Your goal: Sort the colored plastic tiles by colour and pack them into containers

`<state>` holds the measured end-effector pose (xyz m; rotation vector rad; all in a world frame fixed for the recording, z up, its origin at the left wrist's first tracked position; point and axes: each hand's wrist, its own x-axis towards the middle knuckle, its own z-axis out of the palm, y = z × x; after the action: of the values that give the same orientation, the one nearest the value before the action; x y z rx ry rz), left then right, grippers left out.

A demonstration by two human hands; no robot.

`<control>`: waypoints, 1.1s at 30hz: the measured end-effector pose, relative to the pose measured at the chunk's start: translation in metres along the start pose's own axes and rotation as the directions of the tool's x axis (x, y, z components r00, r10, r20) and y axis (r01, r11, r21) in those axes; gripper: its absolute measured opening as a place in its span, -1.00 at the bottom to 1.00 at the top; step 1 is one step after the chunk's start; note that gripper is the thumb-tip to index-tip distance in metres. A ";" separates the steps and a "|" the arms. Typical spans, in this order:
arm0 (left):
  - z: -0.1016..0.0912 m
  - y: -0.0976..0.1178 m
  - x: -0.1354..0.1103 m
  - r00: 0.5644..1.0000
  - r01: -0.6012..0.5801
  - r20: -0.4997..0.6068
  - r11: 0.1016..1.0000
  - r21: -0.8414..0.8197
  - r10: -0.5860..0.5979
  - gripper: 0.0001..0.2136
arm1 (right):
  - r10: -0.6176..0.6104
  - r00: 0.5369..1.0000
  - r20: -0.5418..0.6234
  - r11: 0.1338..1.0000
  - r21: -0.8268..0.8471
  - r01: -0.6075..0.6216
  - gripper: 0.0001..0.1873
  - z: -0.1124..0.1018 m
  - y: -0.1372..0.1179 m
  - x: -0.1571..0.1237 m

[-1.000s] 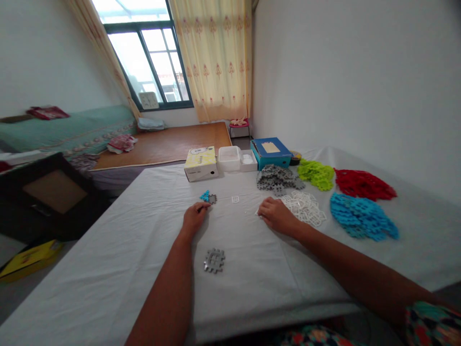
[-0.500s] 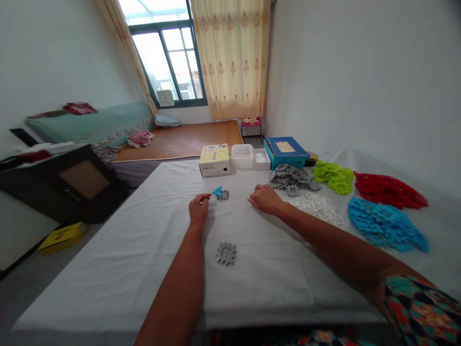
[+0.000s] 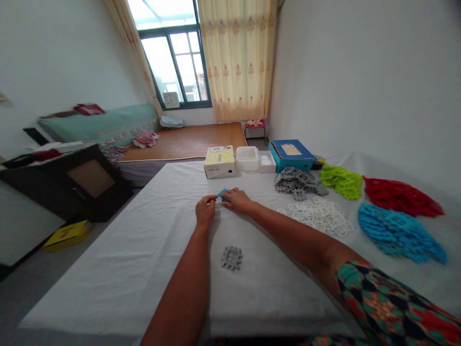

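Observation:
My left hand (image 3: 205, 210) rests on the white tablecloth (image 3: 144, 250) with its fingers curled together. Its fingertips sit right beside a small blue interlocking piece (image 3: 221, 193), and what they pinch is hidden. My right hand (image 3: 236, 199) has reached across and closes over that blue piece from the right, covering most of it. A single grey square piece (image 3: 232, 258) lies flat nearer to me, between my forearms.
To the right lie piles of white (image 3: 320, 215), grey (image 3: 297, 180), green (image 3: 340, 180), red (image 3: 399, 197) and blue pieces (image 3: 396, 233). A yellow box (image 3: 220, 162), white tubs (image 3: 248, 158) and a blue box (image 3: 291, 154) line the far edge. Beds and a window lie beyond.
My right hand has moved left from the white pile to the small blue piece by my left hand. The grey part joined to it is now covered. The view has shifted.

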<state>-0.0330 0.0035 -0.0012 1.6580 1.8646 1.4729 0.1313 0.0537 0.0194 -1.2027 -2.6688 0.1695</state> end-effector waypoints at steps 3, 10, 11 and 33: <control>0.002 -0.001 0.001 1.000 -0.014 0.001 1.000 -0.001 0.014 -0.74 | -0.076 0.997 0.013 0.997 -0.014 0.076 -0.54 -0.004 -0.005 -0.008; 0.002 0.001 0.002 0.999 -0.025 0.020 0.999 0.026 0.025 -0.71 | -0.194 0.981 0.008 0.981 0.019 0.194 -0.60 -0.021 -0.012 -0.076; 0.002 0.002 0.002 0.999 -0.030 0.027 0.999 0.033 0.029 -0.71 | -0.185 0.983 0.011 0.982 0.028 0.185 -0.59 -0.024 -0.014 -0.086; -0.006 -0.004 0.006 0.995 0.077 0.062 0.996 0.037 -0.079 -0.63 | -0.074 0.994 -0.086 0.903 0.417 0.103 -0.81 -0.016 -0.004 -0.145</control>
<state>-0.0419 0.0061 0.0008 1.6086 1.9087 1.3487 0.2258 -0.0570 0.0154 -0.9273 -2.4434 0.6421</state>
